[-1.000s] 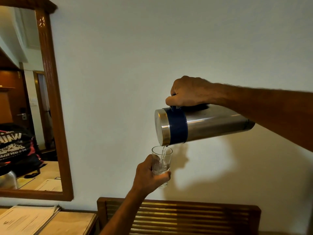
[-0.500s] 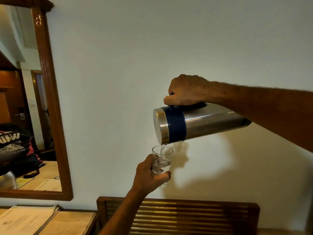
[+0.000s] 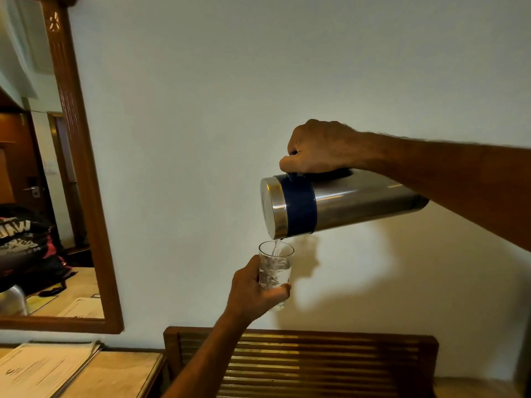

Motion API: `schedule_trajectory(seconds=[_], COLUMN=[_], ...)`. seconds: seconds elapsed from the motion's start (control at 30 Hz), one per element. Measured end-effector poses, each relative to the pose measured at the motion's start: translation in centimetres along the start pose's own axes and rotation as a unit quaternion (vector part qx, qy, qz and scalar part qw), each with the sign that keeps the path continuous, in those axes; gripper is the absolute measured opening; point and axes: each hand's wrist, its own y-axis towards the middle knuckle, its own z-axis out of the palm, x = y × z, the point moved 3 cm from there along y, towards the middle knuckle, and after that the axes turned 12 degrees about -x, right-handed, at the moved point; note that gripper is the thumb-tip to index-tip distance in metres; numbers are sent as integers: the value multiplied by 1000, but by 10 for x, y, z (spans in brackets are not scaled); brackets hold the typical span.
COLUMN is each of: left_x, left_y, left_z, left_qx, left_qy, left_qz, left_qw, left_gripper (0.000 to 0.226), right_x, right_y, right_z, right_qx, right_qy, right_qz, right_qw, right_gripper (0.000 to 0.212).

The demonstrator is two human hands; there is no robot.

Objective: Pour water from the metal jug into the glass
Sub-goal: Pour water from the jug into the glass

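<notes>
The metal jug (image 3: 353, 201), steel with a dark blue band near its lid, is tipped almost level in the air, lid end to the left. My right hand (image 3: 319, 147) grips its handle from above. A thin stream of water falls from the jug's lip into a small clear glass (image 3: 275, 268) directly below. My left hand (image 3: 253, 291) is wrapped around the lower part of the glass and holds it upright in mid-air. The glass is roughly half full of churning water.
A white wall fills the background. A wood-framed mirror (image 3: 86, 196) hangs at left. Below are a wooden desk (image 3: 115, 374) with papers (image 3: 40, 366) and a slatted wooden rack (image 3: 301, 360) under the hands.
The water in the glass has risen. Both hands, the jug and the glass keep nearly the same pose, the jug shifted slightly up.
</notes>
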Motion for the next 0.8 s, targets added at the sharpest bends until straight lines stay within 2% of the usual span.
schedule_trajectory(seconds=[0.3,0.5,0.63,0.7,0.8], left_x=[6,7,3,0,-5], left_y=[-3,-2,-1,-2,-7], left_z=[10,6,-3,-6,-9], left_qx=[8,6,-5,-10,-10], left_qy=[-11,-29,-53,-63,-77], left_qz=[-6,-27,-21,-19,-15], left_qw=[1000,999,998,998,997], left_gripper=[59,57,57,57,53], right_x=[-11,-31,-52,-63,-78], right_y=[-6,-24,-51,-73,-115], right_z=[10,21,38,50,71], right_qx=[-8,4,-35,-48,-93], right_qy=[19,130,198,251,397], right_qz=[19,99,166,204,312], right_qw=[1000,987,965,945,858], right_gripper=[42,54,38,37,34])
